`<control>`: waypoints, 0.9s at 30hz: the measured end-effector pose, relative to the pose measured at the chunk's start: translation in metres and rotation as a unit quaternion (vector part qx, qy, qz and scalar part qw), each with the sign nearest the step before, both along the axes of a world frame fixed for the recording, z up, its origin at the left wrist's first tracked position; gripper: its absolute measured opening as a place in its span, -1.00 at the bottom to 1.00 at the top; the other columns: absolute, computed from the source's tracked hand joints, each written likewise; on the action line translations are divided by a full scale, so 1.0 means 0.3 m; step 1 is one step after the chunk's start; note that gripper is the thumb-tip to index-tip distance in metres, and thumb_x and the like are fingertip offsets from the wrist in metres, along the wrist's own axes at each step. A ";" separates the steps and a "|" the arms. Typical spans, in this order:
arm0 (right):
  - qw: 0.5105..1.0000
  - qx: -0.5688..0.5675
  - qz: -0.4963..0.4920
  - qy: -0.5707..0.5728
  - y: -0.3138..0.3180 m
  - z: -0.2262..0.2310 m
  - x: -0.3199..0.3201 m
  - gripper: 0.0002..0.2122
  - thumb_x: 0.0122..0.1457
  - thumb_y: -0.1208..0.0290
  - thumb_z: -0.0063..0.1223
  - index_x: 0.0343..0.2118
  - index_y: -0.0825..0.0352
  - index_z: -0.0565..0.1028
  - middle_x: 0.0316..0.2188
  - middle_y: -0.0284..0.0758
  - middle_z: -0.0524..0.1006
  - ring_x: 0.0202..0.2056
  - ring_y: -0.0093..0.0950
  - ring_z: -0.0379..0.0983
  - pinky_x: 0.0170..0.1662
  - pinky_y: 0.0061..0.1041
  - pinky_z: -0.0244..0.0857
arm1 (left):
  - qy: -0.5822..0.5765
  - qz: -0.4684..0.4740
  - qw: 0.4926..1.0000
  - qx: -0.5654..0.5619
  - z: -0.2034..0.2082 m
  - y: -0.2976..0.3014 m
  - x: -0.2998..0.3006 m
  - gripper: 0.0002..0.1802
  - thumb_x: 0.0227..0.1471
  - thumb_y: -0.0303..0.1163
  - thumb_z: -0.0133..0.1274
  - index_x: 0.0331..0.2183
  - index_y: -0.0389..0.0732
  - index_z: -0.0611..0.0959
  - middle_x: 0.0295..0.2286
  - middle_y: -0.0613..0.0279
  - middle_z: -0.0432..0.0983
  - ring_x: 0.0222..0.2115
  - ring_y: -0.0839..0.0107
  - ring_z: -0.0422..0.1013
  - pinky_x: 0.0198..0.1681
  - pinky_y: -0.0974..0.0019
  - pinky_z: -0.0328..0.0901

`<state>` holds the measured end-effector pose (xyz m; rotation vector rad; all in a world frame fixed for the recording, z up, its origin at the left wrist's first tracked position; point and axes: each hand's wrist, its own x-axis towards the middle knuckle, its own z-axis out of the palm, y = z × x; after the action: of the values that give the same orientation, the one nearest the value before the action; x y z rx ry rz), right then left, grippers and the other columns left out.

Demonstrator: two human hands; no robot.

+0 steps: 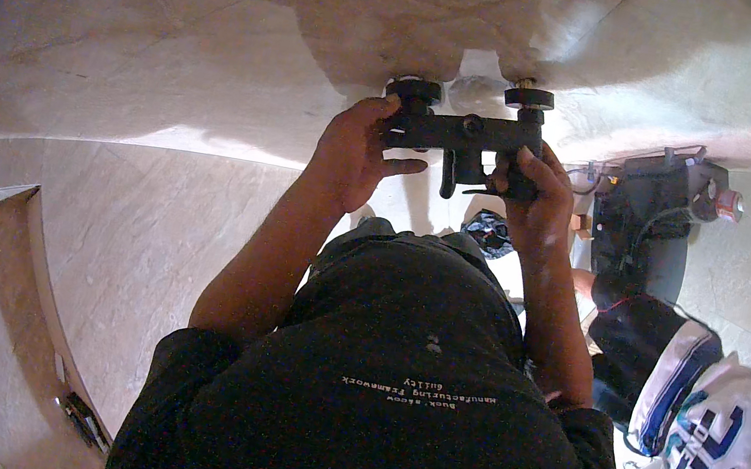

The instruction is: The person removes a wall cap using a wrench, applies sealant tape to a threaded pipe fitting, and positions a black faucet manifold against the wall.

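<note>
A black wall-mounted mixer tap (470, 132) is held level against the tiled wall, between my two hands. Its two round black flanges (529, 98) sit at the wall, and a curved lever or spout (449, 175) hangs from its middle. My left hand (355, 148) grips the left end, thumb up beside the left flange and a finger beneath the body. Around the right end, my right hand (539, 197) is closed, thumb in front. A thin dark piece juts out by the right fingers; I cannot tell what it is.
Close on my right, a person in a white jersey (703, 463) reaches one arm to the wall. A dark bag-like bundle (649, 214) with a can (730, 206) stands by the wall there. A tiled recess (29, 219) with a dark object (82, 422) lies to the left.
</note>
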<state>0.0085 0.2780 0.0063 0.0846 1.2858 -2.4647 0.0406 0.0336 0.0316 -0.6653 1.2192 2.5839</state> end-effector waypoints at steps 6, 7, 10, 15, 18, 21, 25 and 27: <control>1.000 0.004 -0.002 -0.001 0.000 0.004 -0.004 -0.71 0.20 0.40 0.09 -0.08 0.47 0.44 -0.41 -0.28 0.50 -0.48 -0.46 0.46 -0.36 -0.47 0.40 | 0.007 -0.012 0.997 0.070 -0.011 -0.015 -0.003 -0.56 0.21 -0.11 0.01 0.00 -0.18 0.51 -0.14 0.07 0.52 -0.06 0.07 0.44 0.05 -0.38 0.29; 1.000 0.004 -0.002 -0.001 -0.001 0.006 -0.002 -0.71 0.20 0.40 0.09 -0.08 0.47 0.44 -0.41 -0.28 0.50 -0.48 -0.46 0.46 -0.36 -0.47 0.40 | 0.010 -0.028 0.995 0.093 -0.024 -0.025 -0.003 -0.56 0.22 -0.09 0.02 0.01 -0.16 0.51 -0.13 0.09 0.51 -0.04 0.08 0.43 0.06 -0.38 0.27; 1.000 0.003 -0.007 0.003 -0.007 0.008 0.002 -0.70 0.21 0.41 0.08 -0.07 0.48 0.44 -0.41 -0.28 0.50 -0.49 -0.45 0.46 -0.36 -0.47 0.40 | 0.009 -0.020 0.997 0.077 -0.013 -0.016 -0.010 -0.49 0.22 0.00 0.07 0.05 -0.14 0.50 -0.10 0.08 0.52 0.00 0.09 0.43 0.07 -0.37 0.26; 0.999 -0.030 -0.011 0.007 -0.018 0.037 0.030 -0.65 0.20 0.43 0.07 0.00 0.50 0.41 -0.35 -0.27 0.49 -0.44 -0.45 0.48 -0.34 -0.46 0.42 | 0.032 -0.050 0.994 0.091 0.010 -0.052 0.000 -0.41 0.20 0.08 0.07 0.10 -0.10 0.50 -0.04 0.11 0.53 0.04 0.08 0.43 0.08 -0.36 0.28; 1.000 -0.016 -0.007 0.014 -0.024 0.043 0.045 -0.59 0.18 0.43 0.10 0.06 0.50 0.38 -0.31 -0.25 0.50 -0.42 -0.46 0.48 -0.33 -0.46 0.43 | 0.038 -0.060 0.986 0.152 -0.003 -0.080 0.016 -0.42 0.23 0.06 0.05 0.09 -0.16 0.50 -0.04 0.07 0.52 0.04 0.08 0.42 0.07 -0.34 0.29; 0.999 -0.031 0.000 0.042 -0.031 0.041 0.106 -0.54 0.15 0.41 0.15 0.08 0.51 0.37 -0.29 -0.23 0.52 -0.41 -0.45 0.48 -0.32 -0.47 0.43 | 0.016 -0.047 0.989 0.138 0.003 -0.092 0.085 -0.39 0.21 0.06 0.08 0.10 -0.18 0.50 -0.03 0.03 0.52 0.04 0.08 0.44 0.08 -0.23 0.33; 0.996 -0.049 0.023 0.076 -0.011 0.070 0.225 -0.50 0.13 0.40 0.12 0.12 0.47 0.32 -0.24 -0.20 0.53 -0.39 -0.45 0.45 -0.21 -0.40 0.39 | 0.142 -0.152 0.921 -0.330 0.157 -0.070 0.249 -0.43 0.12 -0.25 0.22 0.11 -0.27 0.49 -0.05 -0.01 0.57 0.01 0.18 0.48 0.12 0.03 0.39; 0.996 -0.048 0.025 0.076 -0.004 0.091 0.289 -0.46 0.12 0.42 0.14 0.16 0.47 0.30 -0.15 -0.20 0.52 -0.25 -0.40 0.49 -0.08 -0.36 0.40 | 0.126 -0.139 0.933 -0.306 0.227 -0.047 0.298 -0.36 0.01 -0.54 0.26 0.14 -0.31 0.44 -0.07 0.00 0.59 -0.01 0.27 0.50 0.09 0.19 0.42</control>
<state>0.0951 0.2768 0.0335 -0.1620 1.2113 -2.5257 0.1299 0.0196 0.0998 -0.2213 2.0670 2.0877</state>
